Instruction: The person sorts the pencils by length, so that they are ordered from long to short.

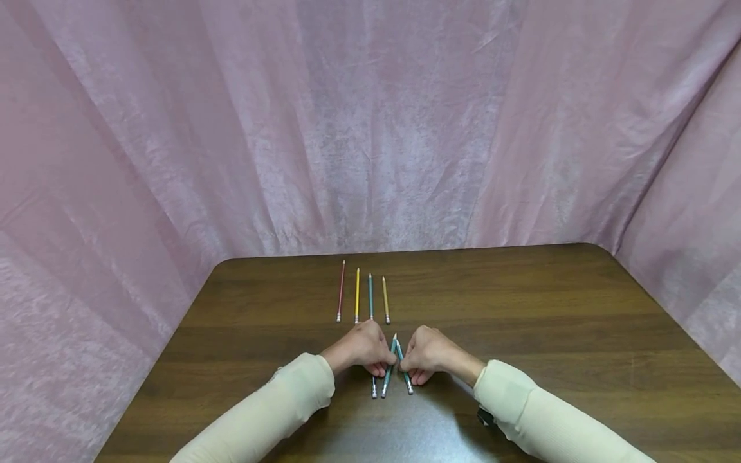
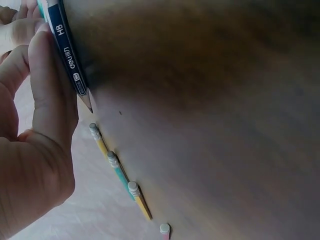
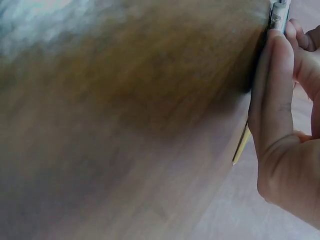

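Observation:
Near the front of the table, my left hand pinches a teal pencil between thumb and fingers. Just to its right, my right hand pinches a second teal pencil. Their sharpened tips lean together at the far end, while the eraser ends spread apart toward me. A dark blue HB pencil lies along the left hand's fingers in the left wrist view; only its eraser end shows from above. In the right wrist view, a metal pencil ferrule sits at the fingertips.
Beyond the hands, a row of pencils points away from me: pink, yellow, teal and dull yellow. The left hand is close to the eraser ends. A brown wooden table reaches back to a pink curtain.

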`<state>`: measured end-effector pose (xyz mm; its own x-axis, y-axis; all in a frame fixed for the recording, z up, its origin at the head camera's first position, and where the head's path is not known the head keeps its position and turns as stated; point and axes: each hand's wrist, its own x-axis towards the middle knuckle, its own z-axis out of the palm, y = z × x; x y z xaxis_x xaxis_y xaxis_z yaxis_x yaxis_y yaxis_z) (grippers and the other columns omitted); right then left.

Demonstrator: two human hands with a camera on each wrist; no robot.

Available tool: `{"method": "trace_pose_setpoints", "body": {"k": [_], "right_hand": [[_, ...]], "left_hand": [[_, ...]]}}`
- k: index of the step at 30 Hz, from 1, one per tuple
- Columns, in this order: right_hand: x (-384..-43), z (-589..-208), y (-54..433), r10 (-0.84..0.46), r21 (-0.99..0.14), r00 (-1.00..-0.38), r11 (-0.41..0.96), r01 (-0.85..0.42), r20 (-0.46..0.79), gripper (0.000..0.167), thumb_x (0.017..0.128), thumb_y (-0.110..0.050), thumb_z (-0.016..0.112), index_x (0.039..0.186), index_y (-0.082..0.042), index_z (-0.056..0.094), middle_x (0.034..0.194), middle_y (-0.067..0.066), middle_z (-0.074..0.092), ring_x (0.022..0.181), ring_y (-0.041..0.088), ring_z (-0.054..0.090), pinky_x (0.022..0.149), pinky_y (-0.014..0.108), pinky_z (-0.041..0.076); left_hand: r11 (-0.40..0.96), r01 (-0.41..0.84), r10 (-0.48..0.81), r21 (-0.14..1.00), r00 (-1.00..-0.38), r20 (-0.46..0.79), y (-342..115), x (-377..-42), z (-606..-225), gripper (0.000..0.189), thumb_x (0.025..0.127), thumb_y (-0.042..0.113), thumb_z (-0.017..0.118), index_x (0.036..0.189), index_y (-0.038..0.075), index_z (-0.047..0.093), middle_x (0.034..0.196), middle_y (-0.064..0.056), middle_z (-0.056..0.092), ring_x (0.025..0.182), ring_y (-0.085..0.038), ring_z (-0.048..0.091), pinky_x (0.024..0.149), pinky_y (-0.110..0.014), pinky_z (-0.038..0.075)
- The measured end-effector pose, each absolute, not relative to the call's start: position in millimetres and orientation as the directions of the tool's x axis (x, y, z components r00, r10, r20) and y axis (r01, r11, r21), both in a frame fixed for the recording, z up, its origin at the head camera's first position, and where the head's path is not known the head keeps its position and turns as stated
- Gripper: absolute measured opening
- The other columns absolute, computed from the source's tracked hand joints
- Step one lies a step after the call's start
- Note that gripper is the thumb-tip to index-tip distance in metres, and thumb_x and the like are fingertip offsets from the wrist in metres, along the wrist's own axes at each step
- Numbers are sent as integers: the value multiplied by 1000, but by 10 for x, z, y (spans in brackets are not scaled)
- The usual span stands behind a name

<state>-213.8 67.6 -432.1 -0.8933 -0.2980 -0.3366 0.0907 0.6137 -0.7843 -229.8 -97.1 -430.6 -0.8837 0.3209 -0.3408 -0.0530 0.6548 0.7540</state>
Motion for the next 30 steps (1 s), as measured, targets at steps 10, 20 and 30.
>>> {"method": "trace_pose_setpoints", "body": {"k": [10, 20, 30], "right_hand": [[-2187, -4297, 728, -332, -807, -862, 574, 138, -384, 12, 79, 4, 65, 67, 1, 64, 56, 11, 65, 46, 12, 63, 50, 27, 59], [-2296, -4203, 910, -393, -869, -848, 473, 146, -356, 10, 81, 2, 60, 81, 7, 68, 62, 10, 65, 53, 13, 64, 55, 28, 60], [-2352, -4011, 1028, -420, -890, -847, 440, 123, -325, 13, 87, 0, 62, 90, 12, 67, 65, 9, 64, 57, 12, 64, 57, 27, 60]], "left_hand": [[586, -62, 326, 808, -895, -305, -999, -2305, -4268, 17, 82, -3, 71, 65, -2, 67, 53, -7, 64, 42, -7, 59, 46, -24, 57], [548, -89, 304, 832, -905, -297, -989, -2333, -4168, 13, 83, 0, 70, 70, -3, 71, 56, -9, 65, 45, -10, 62, 49, -27, 58], [497, -97, 283, 862, -921, -267, -1016, -2407, -4041, 9, 82, 1, 71, 73, -1, 69, 59, -10, 67, 48, -12, 64, 50, -28, 59]]}}
